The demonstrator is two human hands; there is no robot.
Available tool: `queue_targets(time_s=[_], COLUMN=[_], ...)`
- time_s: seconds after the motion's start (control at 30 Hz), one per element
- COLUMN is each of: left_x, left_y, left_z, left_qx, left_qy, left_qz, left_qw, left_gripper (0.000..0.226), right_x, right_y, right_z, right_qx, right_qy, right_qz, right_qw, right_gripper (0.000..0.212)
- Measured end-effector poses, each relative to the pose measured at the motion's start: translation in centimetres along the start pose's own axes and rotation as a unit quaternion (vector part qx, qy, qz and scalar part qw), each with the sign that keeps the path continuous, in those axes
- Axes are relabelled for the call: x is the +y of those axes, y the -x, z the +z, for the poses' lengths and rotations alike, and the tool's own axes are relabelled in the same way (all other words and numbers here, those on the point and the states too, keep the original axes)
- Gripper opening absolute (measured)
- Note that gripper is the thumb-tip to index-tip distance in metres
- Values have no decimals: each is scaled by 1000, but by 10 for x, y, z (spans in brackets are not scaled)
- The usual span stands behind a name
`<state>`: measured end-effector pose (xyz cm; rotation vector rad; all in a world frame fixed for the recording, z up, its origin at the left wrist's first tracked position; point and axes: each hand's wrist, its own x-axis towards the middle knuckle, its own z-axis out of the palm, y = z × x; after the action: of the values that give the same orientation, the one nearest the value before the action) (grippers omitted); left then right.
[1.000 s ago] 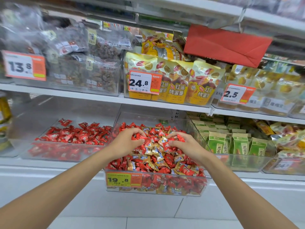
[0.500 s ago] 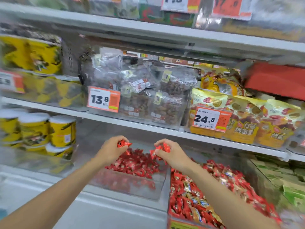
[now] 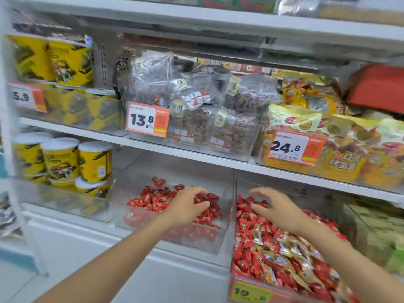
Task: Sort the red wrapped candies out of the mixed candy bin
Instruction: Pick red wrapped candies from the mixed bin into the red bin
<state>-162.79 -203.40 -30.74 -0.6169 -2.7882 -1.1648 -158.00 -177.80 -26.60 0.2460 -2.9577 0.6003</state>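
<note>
Two clear hard-plastic bins sit side by side on the bottom shelf, both with straight walls and square corners. The mixed candy bin [image 3: 242, 186] lies at 5 o'clock in view. It is heaped with glossy, crinkled wrappers, red wrapped candies [image 3: 244, 224] jumbled among gold-wrapped pieces [image 3: 284, 250]. An orange price tag [image 3: 251, 291] is on its front.

Just beside it, at its 9 o'clock, is the red-only bin [image 3: 140, 224]. It holds a shallow red pile [image 3: 153, 200], with bare clear floor toward the back and left.

- **Edges and room:** the white shelf lip [image 3: 196, 158] runs overhead at 12 o'clock, with open air between it and both bin rims. Yellow round canisters [image 3: 94, 162] with white lids stand at 9 o'clock, well apart from both hands.
- **Left hand [image 3: 188, 206]:** palm down over the right part of the red-only bin, fingers apart and loosely curved, thumb and forefinger in an open C. Red pieces show in that gap. Whether any fingertip touches them cannot be told.
- **Right hand [image 3: 277, 208]:** palm down above the back end of the mixed candy bin, fingers spread, nearly straight, holding nothing. Red wrapped candies lie directly beneath the fingertips; whether they touch is unclear.
</note>
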Motion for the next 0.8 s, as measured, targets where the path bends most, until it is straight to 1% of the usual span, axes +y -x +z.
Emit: queue_targets(time_s=[0.1,0.23,0.3,0.37,0.4,0.47,0.5,0.53,0.57,0.6,0.67,0.7,0.8], left_x=[54,114,131,136,135,129,125,121,118,116,113,113,114], left_y=[-1,-1,-2,-6,-9,-11,-11,-12,-12,-13,-17,-18,-19], left_z=[30,69,86,105,115,131,138,144,147,150,152,151,144], left_qx=[10,-24,-64,-120,-144,-192,-217,-235,-243,-239,-209,-196,-165], left_qy=[-3,-5,3,-1,-11,-31,-53,-83,-111,-127,-121,-115,-117], left_qz=[45,87,94,94,95,85,77,74,72,71,76,79,90], left_qw=[999,996,993,988,985,977,972,966,961,960,968,970,975], left_gripper=[32,28,24,14,11,17,26,37,43,44,25,19,29], right_x=[43,89,106,115,118,121,120,121,123,125,128,130,135], right_y=[45,90,102,109,111,113,114,114,113,113,112,112,115], right_z=[-25,-40,-40,-39,-37,-29,-25,-19,-15,-12,-15,-19,-31], right_qx=[-2,0,-2,-14,-19,-58,-89,-120,-141,-144,-119,-99,-48], right_qy=[9,-27,-41,-51,-51,-38,-21,-11,-7,-11,-46,-75,-138], right_qz=[59,113,127,124,119,110,102,101,103,105,109,116,122], right_qw=[998,993,991,991,991,992,990,988,985,984,986,985,982], right_gripper=[41,35,28,14,14,7,18,36,49,54,42,37,27])
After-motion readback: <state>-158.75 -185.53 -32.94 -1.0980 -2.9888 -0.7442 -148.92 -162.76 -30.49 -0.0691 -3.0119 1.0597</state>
